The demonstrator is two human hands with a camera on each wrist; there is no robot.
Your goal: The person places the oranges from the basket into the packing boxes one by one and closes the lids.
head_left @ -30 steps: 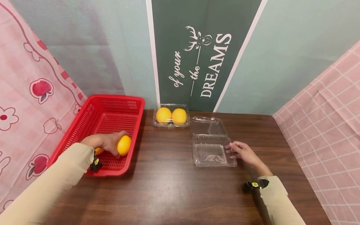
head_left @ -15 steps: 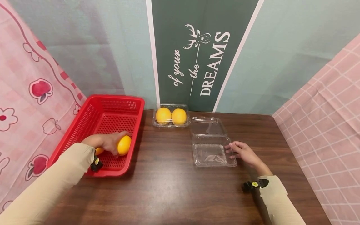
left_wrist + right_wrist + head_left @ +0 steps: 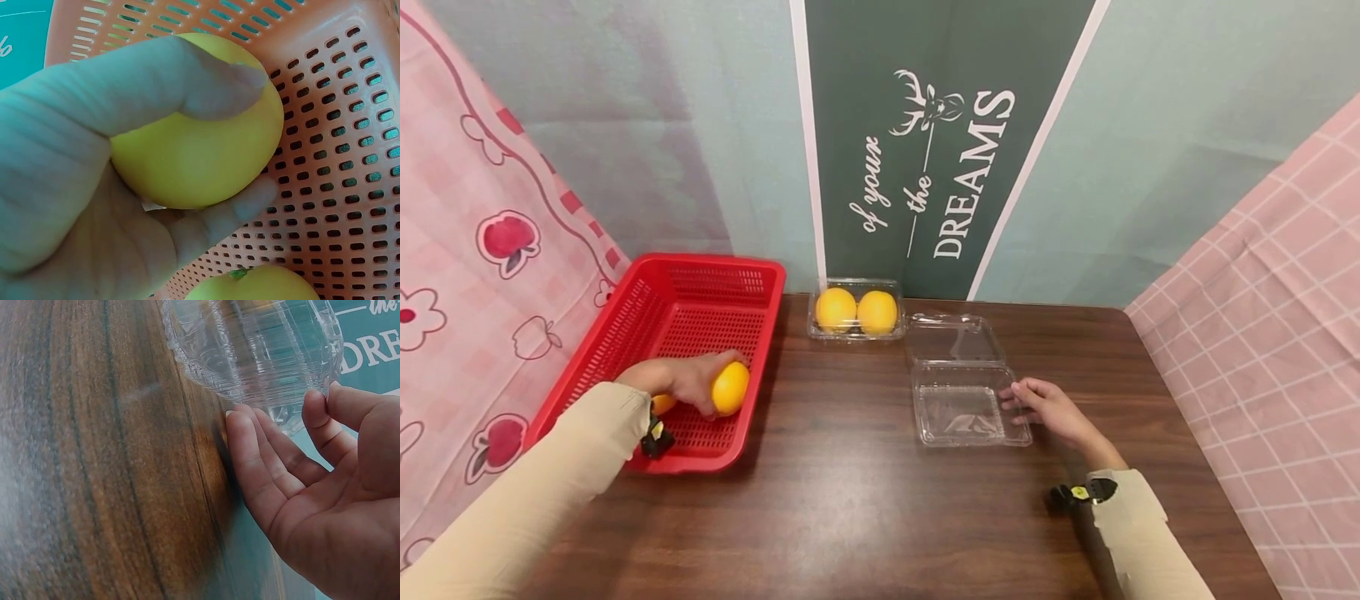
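Observation:
Inside the red plastic basket (image 3: 718, 321), my left hand (image 3: 688, 381) grips a yellow-orange orange (image 3: 731, 389). The left wrist view shows the thumb laid across this orange (image 3: 200, 156) and fingers beneath it. A second orange (image 3: 256, 286) with a green stem spot lies below, mostly hidden by the hand in the head view. My right hand (image 3: 1051, 410) is at the right edge of an open, clear clamshell container (image 3: 958, 417), which holds nothing. In the right wrist view, thumb and index finger pinch the container's rim (image 3: 275, 394), while the other fingers reach along its side.
A closed clear container (image 3: 856, 336) with two oranges stands at the back, by the printed cloth backdrop (image 3: 737, 167). The open lid (image 3: 958, 340) lies behind its base. Brown wooden tabletop (image 3: 850, 500) runs in front. Pink cloths (image 3: 1285, 317) border both sides.

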